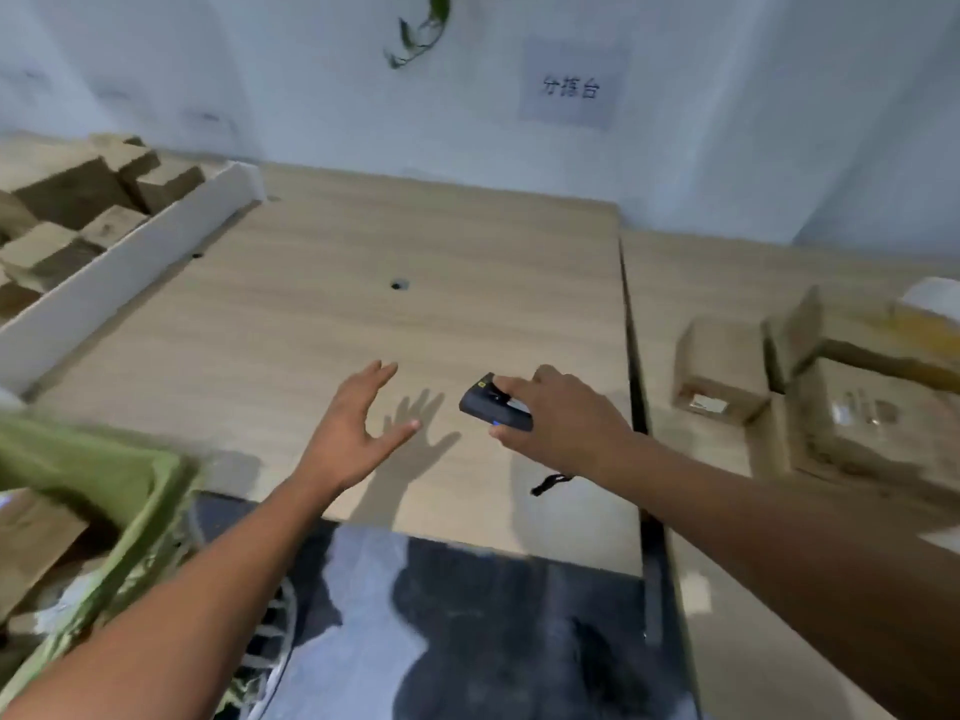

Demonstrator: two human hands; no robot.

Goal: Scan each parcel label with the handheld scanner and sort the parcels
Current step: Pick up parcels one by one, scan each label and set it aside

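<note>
right hand [566, 418] is gripping the scanner [496, 405], pinching it between thumb and fingers over the wooden table [363, 241], near its right edge. cannot tell whether the scanner is touching the wood. a blue light is showing on its near side. a black strap [551, 482] is hanging below the wrist.

left hand [353, 423] is hovering over the table just beside it, fingers straight and spread wide, holding nothing. its shadow is falling on the wood between the two hands.

brown cardboard parcels [722, 368] are sitting in a cluster on the adjoining table [701, 272] to the right, well apart from the scanner. the nearest one is showing a label on its near face.

more small boxes [67, 200] are lying heaped in a white tray [130, 272] at the far left.

a green crate [150, 491] is standing at the near left, with cardboard [31, 537] showing at it; in or beside, cannot tell.

a paper sign [571, 85] is hanging on the wall [260, 70], print too blurred to read.
</note>
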